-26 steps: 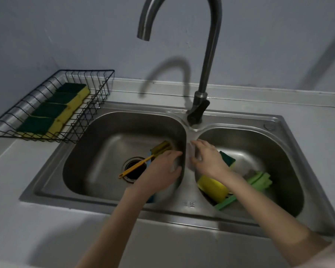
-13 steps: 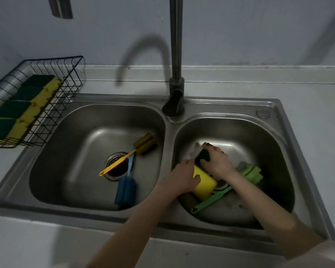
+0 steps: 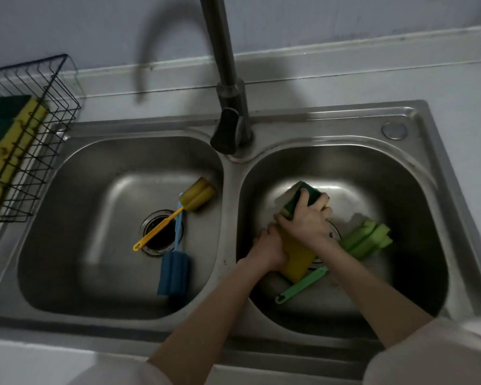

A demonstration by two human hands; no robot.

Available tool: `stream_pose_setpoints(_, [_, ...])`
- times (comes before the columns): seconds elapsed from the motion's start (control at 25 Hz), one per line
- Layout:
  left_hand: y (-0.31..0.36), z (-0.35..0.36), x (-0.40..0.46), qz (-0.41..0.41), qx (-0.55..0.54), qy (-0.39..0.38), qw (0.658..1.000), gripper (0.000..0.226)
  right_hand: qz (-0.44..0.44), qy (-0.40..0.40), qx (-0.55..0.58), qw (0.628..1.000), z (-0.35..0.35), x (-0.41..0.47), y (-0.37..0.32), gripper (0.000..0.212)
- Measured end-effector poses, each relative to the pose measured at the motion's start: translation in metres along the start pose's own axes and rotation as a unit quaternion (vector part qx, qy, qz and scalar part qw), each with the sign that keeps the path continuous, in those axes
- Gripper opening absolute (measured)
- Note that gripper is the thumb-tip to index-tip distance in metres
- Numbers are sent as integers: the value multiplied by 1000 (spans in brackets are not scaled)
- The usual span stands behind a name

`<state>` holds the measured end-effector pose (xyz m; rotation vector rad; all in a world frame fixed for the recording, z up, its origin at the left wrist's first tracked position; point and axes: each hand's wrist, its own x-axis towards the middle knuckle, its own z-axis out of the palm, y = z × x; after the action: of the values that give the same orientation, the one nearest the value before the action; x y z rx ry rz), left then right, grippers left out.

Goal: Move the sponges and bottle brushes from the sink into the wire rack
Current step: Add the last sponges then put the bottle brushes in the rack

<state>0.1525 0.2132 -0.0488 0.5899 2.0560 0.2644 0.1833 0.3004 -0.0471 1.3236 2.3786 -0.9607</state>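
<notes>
Both my hands are down in the right basin of the steel sink (image 3: 228,273). My right hand (image 3: 306,220) grips a green-topped yellow sponge (image 3: 297,198) tilted on edge. Just below it, my left hand (image 3: 270,248) grips a second yellow sponge (image 3: 297,259). A green bottle brush (image 3: 367,240) lies under my right forearm, its handle pointing toward me. In the left basin a yellow bottle brush (image 3: 197,195) and a blue bottle brush (image 3: 174,273) lie crossed over the drain. The black wire rack (image 3: 59,87) at the far left holds several green-and-yellow sponges (image 3: 9,140).
The faucet (image 3: 228,87) rises from the divider between the basins, its spout overhead out of frame. A grey counter surrounds the sink, and a wall runs close behind it. The left basin's drain (image 3: 161,232) is open.
My left hand crossed from the left basin into the right one and closed on the yellow sponge. My right hand took hold of the green-topped sponge. The camera moved closer.
</notes>
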Motion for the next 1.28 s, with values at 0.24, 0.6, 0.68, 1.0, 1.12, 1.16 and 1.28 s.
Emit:
stream_pose_setpoints(0.24, [1,3,2,8,18,24,1000,60,29,6,117,993,-6,-4,2,71])
stream_pose_setpoints(0.6, [14,-24,-48,88,-101,109,985,53,0,32,276,961,-49,-41,-3,63])
stream_pose_setpoints(0.68, [19,-31,-64,117,-99,154,976,60,-36,54,296,953,-64,-55,-10,63])
stream_pose_setpoints(1.0, [-7,-61,-115,182,-175,261,932,64,-132,102,348,922,-75,-104,-56,53])
stream_pose_setpoints(1.12, [-30,-71,-130,201,-199,303,910,62,-165,93,359,914,-64,-116,-72,48])
stream_pose_setpoints(1.16, [-39,-73,-133,201,-205,320,903,62,-183,85,360,911,-60,-121,-78,48])
stream_pose_setpoints(1.28, [-71,-85,-147,192,-222,365,883,60,-213,58,369,903,-48,-134,-96,46])
